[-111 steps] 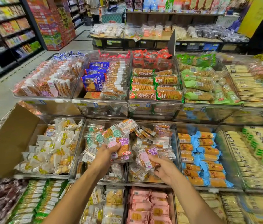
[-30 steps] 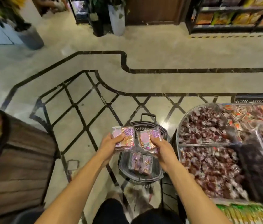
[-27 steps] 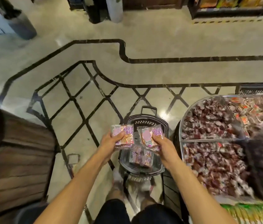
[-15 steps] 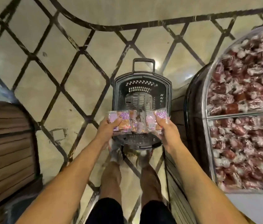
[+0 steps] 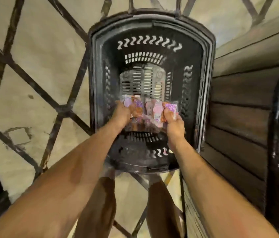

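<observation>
Nearly done: left hand (image 5: 122,115) and right hand (image 5: 175,125) each pinch a snack packet, left packet (image 5: 137,107), right packet (image 5: 169,107), low inside the black basket (image 5: 208,83) toward its near wall; only the release seems left.

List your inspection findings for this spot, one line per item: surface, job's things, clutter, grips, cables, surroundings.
Surface: beige floor with dark line pattern; the black basket stands on it.
Job's things: left packet and right packet, purple-labelled, held inside the basket; blurred loose packets between them.
Clutter: nothing seen.
Grips: left hand pinches the left packet; right hand pinches the right packet.
Cables: nothing seen.
Surroundings: dark slatted panel to the right of the basket; the person's legs in front of it.
</observation>
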The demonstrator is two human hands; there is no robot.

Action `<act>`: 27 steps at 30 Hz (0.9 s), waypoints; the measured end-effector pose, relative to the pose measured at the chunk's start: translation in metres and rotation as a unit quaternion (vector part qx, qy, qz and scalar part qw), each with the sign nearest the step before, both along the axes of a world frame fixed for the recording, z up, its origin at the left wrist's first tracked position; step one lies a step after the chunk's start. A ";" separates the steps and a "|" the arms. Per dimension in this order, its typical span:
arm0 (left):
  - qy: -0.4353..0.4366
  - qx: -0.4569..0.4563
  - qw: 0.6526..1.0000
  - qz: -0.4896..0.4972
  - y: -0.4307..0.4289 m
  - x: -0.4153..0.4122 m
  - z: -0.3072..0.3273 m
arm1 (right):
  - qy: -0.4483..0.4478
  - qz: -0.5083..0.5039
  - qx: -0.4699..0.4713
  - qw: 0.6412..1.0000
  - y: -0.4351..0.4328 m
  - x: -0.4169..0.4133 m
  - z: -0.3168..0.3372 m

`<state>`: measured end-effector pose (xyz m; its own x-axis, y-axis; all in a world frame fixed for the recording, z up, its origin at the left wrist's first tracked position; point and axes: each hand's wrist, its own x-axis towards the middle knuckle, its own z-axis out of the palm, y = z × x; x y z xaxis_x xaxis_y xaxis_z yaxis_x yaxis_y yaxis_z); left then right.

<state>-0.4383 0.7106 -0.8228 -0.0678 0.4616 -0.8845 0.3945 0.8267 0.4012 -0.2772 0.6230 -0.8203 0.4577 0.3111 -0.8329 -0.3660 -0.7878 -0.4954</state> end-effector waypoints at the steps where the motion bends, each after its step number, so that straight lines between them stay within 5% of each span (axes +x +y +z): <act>1: 0.006 0.000 1.000 -0.008 0.002 0.001 -0.021 | -0.017 0.003 -0.004 1.000 0.004 0.001 -0.019; 12: 0.072 0.038 0.997 0.001 0.011 0.017 -0.141 | -0.123 0.108 -0.005 0.986 0.028 0.015 -0.150; 18: 0.128 0.079 0.988 -0.040 -0.001 0.019 -0.169 | -0.091 0.113 -0.053 0.988 0.027 0.013 -0.185; 27: 0.201 0.055 0.975 -0.082 -0.011 0.013 -0.181 | -0.195 0.375 -0.101 0.901 0.022 0.002 -0.175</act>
<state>-0.4249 0.6995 -1.0035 -0.3152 0.5865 -0.7461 0.6617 0.6994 0.2702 -0.2755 0.6447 -0.9958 0.4517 0.5147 -0.7287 0.4771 -0.8295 -0.2902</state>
